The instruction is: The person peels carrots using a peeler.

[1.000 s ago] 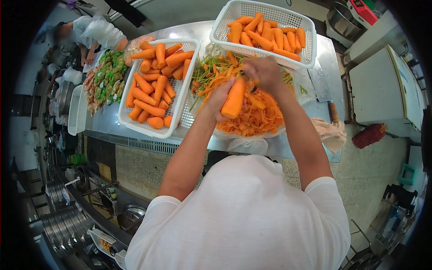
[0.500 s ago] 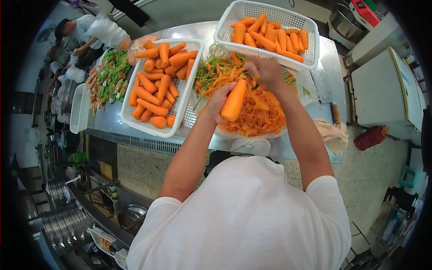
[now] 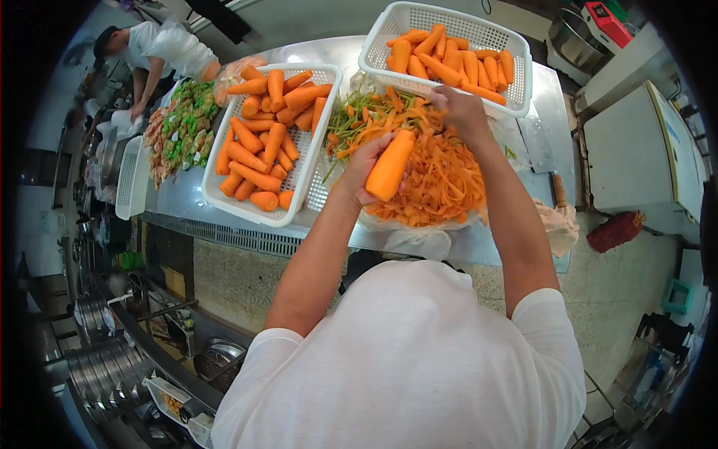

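Note:
My left hand (image 3: 363,166) is wrapped round a thick orange carrot (image 3: 390,166), which is tilted, its narrower end up and away from me. Up and to the right of it, my right hand (image 3: 462,114) is closed and blurred by motion; what it grips is hidden. Beneath both hands lies a heap of orange carrot peel (image 3: 445,183) on clear plastic, with green stem bits (image 3: 345,123) along its left side. A white basket (image 3: 314,146) of carrots stands left of the heap, and another white basket (image 3: 419,84) of carrots stands behind it.
A cleaver (image 3: 535,146) lies at the right of the metal table, near a cloth (image 3: 555,224). Green-and-tan packets (image 3: 179,131) are piled at the far left, where another person (image 3: 153,56) works. A red sack (image 3: 616,230) lies on the floor to the right.
My right hand has moved up and to the right, away from the carrot. My left hand keeps hold of the carrot in nearly the same place. The other person's arm has lowered.

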`<state>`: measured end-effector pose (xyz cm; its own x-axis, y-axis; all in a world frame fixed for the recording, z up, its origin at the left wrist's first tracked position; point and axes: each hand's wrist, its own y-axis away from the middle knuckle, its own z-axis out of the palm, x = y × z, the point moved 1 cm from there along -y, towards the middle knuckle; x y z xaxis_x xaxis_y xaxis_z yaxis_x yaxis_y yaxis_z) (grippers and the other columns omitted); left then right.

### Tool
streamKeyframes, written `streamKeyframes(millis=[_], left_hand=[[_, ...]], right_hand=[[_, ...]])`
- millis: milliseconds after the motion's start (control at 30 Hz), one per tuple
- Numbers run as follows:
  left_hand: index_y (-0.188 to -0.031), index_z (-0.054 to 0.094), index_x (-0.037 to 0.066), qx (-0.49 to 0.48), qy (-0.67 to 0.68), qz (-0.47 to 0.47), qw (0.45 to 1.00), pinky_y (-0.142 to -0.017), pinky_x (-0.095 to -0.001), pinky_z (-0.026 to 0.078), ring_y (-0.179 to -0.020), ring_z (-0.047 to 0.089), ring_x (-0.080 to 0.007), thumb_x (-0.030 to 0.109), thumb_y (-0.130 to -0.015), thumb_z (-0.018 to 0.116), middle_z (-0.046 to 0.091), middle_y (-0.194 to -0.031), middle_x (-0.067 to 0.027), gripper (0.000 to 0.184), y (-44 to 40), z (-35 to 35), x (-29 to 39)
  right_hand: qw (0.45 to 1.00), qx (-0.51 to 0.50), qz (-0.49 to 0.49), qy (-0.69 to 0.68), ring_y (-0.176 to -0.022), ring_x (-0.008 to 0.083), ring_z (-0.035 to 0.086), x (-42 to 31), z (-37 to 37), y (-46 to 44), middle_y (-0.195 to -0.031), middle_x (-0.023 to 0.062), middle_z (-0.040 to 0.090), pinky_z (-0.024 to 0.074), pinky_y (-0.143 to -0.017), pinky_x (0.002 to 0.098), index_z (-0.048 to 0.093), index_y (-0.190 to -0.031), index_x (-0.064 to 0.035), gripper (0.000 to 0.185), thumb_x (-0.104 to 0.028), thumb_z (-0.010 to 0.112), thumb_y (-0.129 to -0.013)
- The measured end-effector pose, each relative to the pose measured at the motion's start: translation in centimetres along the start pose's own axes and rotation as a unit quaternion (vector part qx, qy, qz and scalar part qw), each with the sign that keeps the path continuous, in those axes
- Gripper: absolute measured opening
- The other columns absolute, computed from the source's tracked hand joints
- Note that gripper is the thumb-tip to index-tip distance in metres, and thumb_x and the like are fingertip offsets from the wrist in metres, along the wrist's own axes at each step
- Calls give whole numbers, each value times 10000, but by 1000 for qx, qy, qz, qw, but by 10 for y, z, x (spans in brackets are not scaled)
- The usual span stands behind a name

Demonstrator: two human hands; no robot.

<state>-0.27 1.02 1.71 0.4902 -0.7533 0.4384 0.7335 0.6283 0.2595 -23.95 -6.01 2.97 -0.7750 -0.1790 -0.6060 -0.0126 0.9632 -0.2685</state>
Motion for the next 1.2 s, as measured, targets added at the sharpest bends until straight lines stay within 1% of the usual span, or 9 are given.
streamKeyframes(millis=[167,233,367,433,733,800,933,1133,1200], left_hand=[[-1198,588,42,113,32,58,991,-652,-402,633,-741,720,-255,393,-1055,464,703,-943,-131,398,-13,3,0],[-1195,587,37,151,73,68,983,-647,-409,630,-735,718,-259,395,-1053,470,702,-910,-133,402,-17,6,3],[-1196,589,41,61,51,5,997,-680,-407,629,-796,720,-267,361,-1060,453,701,-922,-127,373,-7,-1,7],[-1196,590,45,1,30,-31,999,-697,-406,629,-824,721,-267,346,-1063,442,702,-938,-118,360,-5,-4,6],[-1235,569,61,190,71,16,979,-659,-428,626,-764,712,-215,343,-1052,467,688,-878,-108,351,-13,11,3],[-1234,568,61,-4,2,-37,999,-661,-413,628,-798,715,-219,351,-1056,457,689,-917,-122,358,-14,-20,7],[-1187,589,54,-4,42,-1,999,-626,-380,631,-787,723,-262,389,-1040,493,696,-952,-154,378,-10,-3,3],[-1224,570,45,137,82,5,987,-593,-353,624,-753,723,-258,402,-1050,476,693,-910,-144,409,-13,9,1],[-1234,559,24,-21,3,-13,1000,-644,-345,628,-819,722,-263,383,-1058,455,687,-984,-156,413,-12,-18,3]], right_hand=[[994,-6,-57,-91,-739,303,700,-61,-13,38,-770,131,723,535,-760,442,738,-1070,-99,336,-395,614,-969],[951,-13,-308,-10,-676,311,689,-94,-14,59,-718,121,708,535,-702,427,742,-1039,-105,305,-372,615,-966],[953,81,-287,-50,-635,299,659,-32,15,19,-669,100,674,502,-692,424,747,-1003,-133,272,-362,608,-959],[999,22,-36,-31,-665,279,638,-4,7,4,-685,81,665,461,-738,421,751,-971,-152,267,-377,609,-948],[954,-16,-295,-55,-665,314,669,-58,10,40,-724,124,692,473,-744,446,731,-1045,-86,355,-396,570,-980],[976,20,-212,36,-672,305,656,-19,13,9,-715,107,688,456,-729,437,729,-1039,-95,335,-383,571,-977],[997,54,-63,4,-682,289,648,-10,-7,10,-708,87,687,441,-722,429,733,-1038,-115,314,-377,572,-972],[947,-8,-319,-39,-607,303,645,-73,2,52,-665,108,668,481,-673,437,731,-1063,-88,335,-382,599,-973],[972,27,-234,-17,-600,305,637,-35,13,27,-654,105,656,474,-652,432,730,-1058,-85,311,-355,612,-959]])
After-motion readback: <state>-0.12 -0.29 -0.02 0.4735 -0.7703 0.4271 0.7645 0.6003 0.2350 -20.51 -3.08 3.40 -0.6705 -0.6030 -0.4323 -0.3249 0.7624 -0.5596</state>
